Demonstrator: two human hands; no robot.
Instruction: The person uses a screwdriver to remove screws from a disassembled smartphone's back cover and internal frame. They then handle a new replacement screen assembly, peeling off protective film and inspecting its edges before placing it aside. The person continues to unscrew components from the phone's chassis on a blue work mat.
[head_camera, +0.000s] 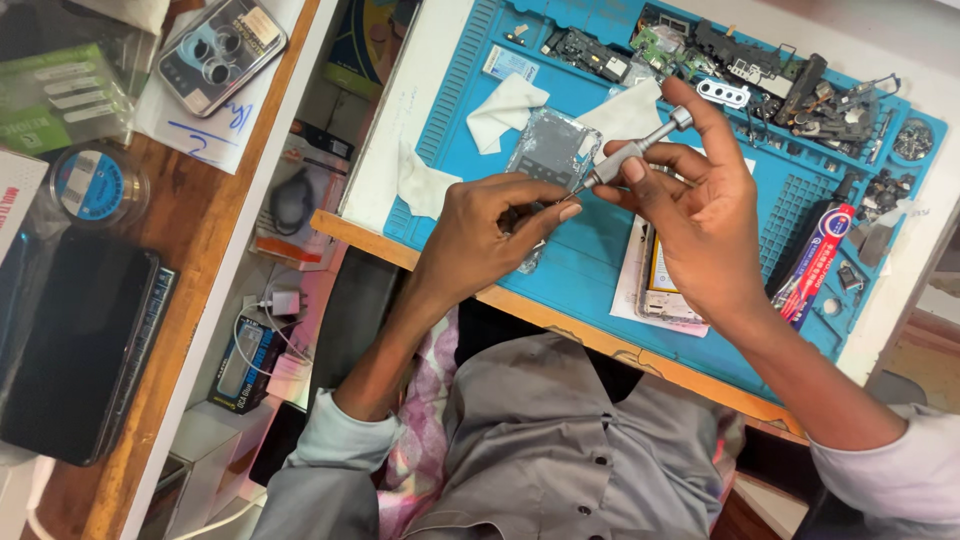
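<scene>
Screwdriver (635, 150), grey, pinched in right hand (700, 230), tip at phone frame (550, 150); left hand (490, 235) clamps frame on blue mat (600, 250). Best kept upright, light pressure.

Blue mat (600, 250), silver screwdriver (640, 148), white cloths (505, 108).

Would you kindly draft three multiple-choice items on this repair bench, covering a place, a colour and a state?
1. Where does the phone frame lie?
A. on the work mat
B. on the wooden shelf
C. in the lap

2. What colour is the work mat?
A. green
B. blue
C. grey

3. What is the right hand doing?
A. resting open
B. gripping a precision screwdriver
C. pinching a tissue

Answers: 1 A, the frame rests on the mat under the left hand; 2 B, the mat is blue throughout; 3 B, fingers wrap the metal screwdriver.
</scene>
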